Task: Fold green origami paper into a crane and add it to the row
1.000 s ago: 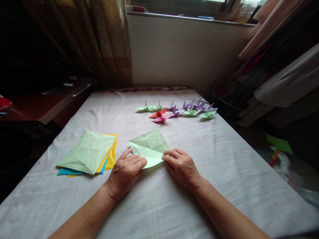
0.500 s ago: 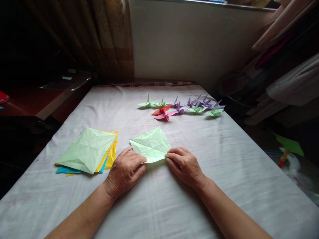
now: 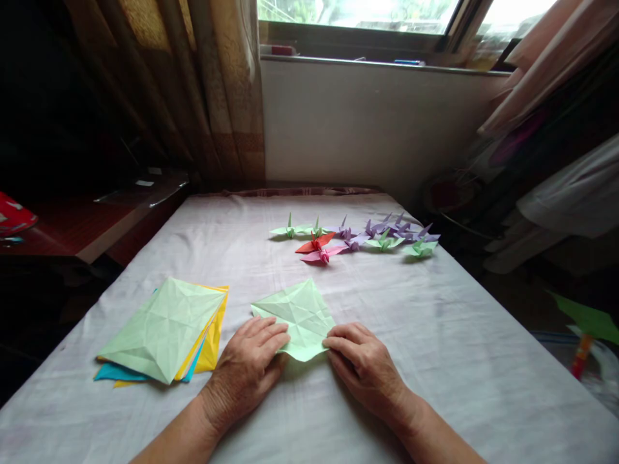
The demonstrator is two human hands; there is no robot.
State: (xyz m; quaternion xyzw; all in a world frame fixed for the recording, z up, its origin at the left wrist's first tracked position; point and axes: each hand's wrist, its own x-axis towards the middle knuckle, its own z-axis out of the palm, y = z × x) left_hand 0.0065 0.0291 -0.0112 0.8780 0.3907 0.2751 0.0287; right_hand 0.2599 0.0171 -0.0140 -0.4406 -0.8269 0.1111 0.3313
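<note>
The pale green sheet of paper lies flat on the cloth-covered surface, right in front of the person and between the two hands. It sits as a diamond. One corner points back towards the person, into the gap between the hands, and the opposite corner points away towards the row of paper cranes. The creased diagonal runs near to far, not side to side.

The left hand lies palm down with its fingers straight and close together, flat on the near left edge of the sheet. The right hand is at the near right edge. Its fingers are bent and bunched, with the tips on the paper's border beside the right corner. I cannot tell whether the thumb is tucked under to pinch it.

Both hands touch the sheet at about the same nearness, and the paper lies forward of the fingertips on either side. A stack of coloured sheets lies well apart to the left.
</note>
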